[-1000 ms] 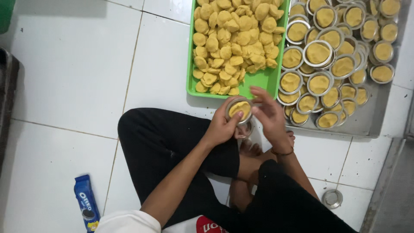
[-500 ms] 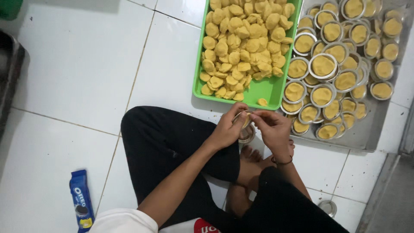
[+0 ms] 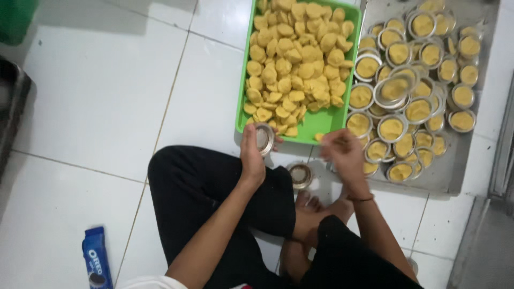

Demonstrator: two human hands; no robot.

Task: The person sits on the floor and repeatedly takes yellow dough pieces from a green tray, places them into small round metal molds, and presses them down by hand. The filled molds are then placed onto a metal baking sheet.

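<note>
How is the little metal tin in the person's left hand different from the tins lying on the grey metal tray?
The tin in the left hand looks empty, its bare metal inside showing; the tins on the grey tray are filled with yellow dough. The held tin is tipped on its side; the tray tins sit mostly flat, mouths up. The held one is alone; the tray ones crowd and overlap on the grey tray. Both are small, round and metal.
</note>
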